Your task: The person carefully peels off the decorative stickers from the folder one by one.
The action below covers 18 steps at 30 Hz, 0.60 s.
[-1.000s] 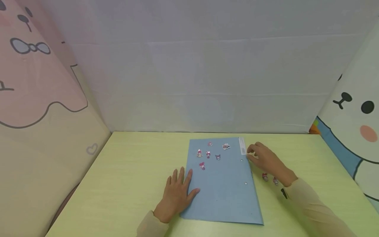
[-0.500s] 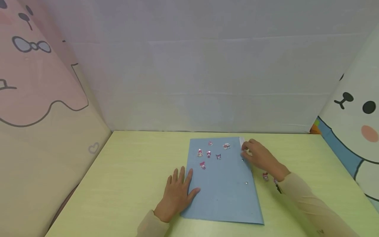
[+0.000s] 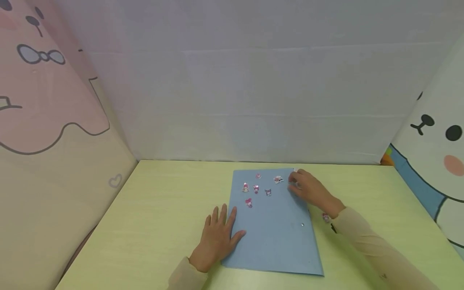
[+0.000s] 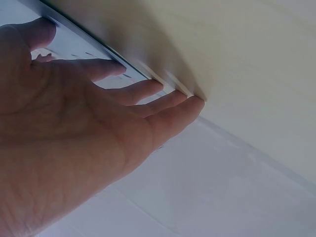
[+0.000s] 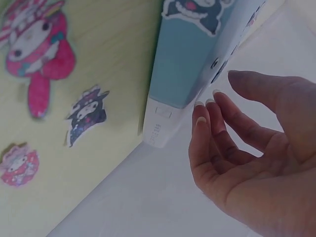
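Note:
A blue file folder (image 3: 272,237) lies flat on the table, with several small cartoon stickers (image 3: 256,189) on the upper part of its cover. My left hand (image 3: 216,240) rests along its left edge, fingers spread and straight, the thumb on the cover. In the left wrist view those fingers (image 4: 168,114) reach past the edge onto the table. Over the folder's upper right corner is my right hand (image 3: 311,191), its fingers loosely bent. The right wrist view shows a gap between thumb (image 5: 261,88) and fingers, and I see nothing held there. The white label (image 5: 160,123) sits at the end of the folder's spine.
On the pale yellow table (image 3: 170,201), right of the folder, lie several loose stickers (image 5: 88,114), partly hidden by the right forearm in the head view. A white wall sheet (image 3: 253,100) stands behind the table, with cartoon-printed sheets (image 3: 431,169) at both sides.
My right hand has moved left from beside the folder's right edge to above its upper right corner, covering most of the white label. My left hand stays in place.

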Available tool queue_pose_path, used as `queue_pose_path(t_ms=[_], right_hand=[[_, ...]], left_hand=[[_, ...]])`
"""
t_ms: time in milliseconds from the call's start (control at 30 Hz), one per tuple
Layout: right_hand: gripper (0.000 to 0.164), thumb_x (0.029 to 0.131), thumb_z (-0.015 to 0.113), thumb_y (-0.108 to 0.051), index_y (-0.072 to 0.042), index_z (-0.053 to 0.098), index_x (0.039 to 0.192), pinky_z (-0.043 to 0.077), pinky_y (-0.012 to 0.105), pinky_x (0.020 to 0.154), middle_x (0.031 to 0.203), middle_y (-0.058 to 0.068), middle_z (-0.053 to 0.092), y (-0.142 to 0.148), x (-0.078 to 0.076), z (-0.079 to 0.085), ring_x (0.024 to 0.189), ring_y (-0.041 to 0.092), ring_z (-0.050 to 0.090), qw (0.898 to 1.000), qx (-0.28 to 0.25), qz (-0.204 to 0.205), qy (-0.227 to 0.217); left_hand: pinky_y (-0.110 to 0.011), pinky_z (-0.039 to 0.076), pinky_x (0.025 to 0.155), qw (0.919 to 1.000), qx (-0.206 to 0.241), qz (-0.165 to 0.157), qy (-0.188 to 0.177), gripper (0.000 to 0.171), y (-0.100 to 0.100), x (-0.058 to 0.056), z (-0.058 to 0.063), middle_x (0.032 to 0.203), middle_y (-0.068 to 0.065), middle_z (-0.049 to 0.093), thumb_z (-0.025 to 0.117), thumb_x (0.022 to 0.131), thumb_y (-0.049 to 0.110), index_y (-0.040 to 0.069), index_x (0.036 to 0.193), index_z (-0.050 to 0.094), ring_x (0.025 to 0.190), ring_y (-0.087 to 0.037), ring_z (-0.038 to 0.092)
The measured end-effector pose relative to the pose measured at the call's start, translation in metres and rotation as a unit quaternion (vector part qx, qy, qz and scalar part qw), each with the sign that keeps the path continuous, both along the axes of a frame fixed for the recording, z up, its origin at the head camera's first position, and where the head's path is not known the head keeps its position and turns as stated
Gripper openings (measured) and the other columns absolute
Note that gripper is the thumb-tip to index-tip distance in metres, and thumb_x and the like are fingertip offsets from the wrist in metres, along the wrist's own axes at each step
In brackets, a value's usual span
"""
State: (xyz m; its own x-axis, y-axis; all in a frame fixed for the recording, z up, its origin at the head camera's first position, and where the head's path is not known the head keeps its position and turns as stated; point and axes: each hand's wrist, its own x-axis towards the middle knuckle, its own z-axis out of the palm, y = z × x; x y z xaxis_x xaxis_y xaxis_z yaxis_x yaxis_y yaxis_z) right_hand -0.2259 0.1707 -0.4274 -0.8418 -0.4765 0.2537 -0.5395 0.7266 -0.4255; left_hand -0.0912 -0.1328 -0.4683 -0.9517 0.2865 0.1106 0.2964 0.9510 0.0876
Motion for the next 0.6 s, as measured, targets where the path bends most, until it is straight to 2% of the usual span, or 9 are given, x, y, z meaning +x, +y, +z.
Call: queue_pose_path(t_ms=[133, 400, 600], right_hand=[[0.011, 0.091, 0.072, -0.001, 0.003, 0.067, 0.1, 0.053, 0.047, 0.082, 0.093, 0.01, 0.06, -0.004, -0.001, -0.001, 0.088, 0.028, 0.061, 1.0, 0.006, 0.002, 0.003], [0.013, 0.091, 0.073, -0.002, 0.004, 0.066, 0.1, 0.053, 0.047, 0.082, 0.091, 0.01, 0.06, -0.014, -0.007, -0.002, 0.086, 0.026, 0.059, 1.0, 0.014, 0.002, 0.006], [0.014, 0.091, 0.074, -0.003, 0.004, 0.067, 0.101, 0.053, 0.047, 0.081, 0.091, 0.011, 0.061, -0.022, -0.011, -0.005, 0.085, 0.026, 0.059, 1.0, 0.01, -0.004, 0.005]], left_hand=[[-0.059, 0.041, 0.106, 0.9999, -0.003, 0.005, -0.012, 0.068, 0.002, 0.002, 0.008, 0.149, -0.026, 0.049, 0.056, 0.1, 0.053, 0.007, 0.15, 0.051, 0.137, -0.047, 0.046], [-0.06, 0.041, 0.105, 1.0, -0.004, 0.005, -0.007, 0.068, 0.0, 0.001, 0.004, 0.149, -0.026, 0.048, 0.055, 0.101, 0.054, 0.007, 0.15, 0.051, 0.137, -0.047, 0.045], [-0.059, 0.041, 0.106, 0.9999, -0.004, 0.005, -0.016, 0.068, 0.001, 0.002, 0.008, 0.15, -0.026, 0.048, 0.056, 0.1, 0.053, 0.007, 0.15, 0.051, 0.138, -0.047, 0.045]])
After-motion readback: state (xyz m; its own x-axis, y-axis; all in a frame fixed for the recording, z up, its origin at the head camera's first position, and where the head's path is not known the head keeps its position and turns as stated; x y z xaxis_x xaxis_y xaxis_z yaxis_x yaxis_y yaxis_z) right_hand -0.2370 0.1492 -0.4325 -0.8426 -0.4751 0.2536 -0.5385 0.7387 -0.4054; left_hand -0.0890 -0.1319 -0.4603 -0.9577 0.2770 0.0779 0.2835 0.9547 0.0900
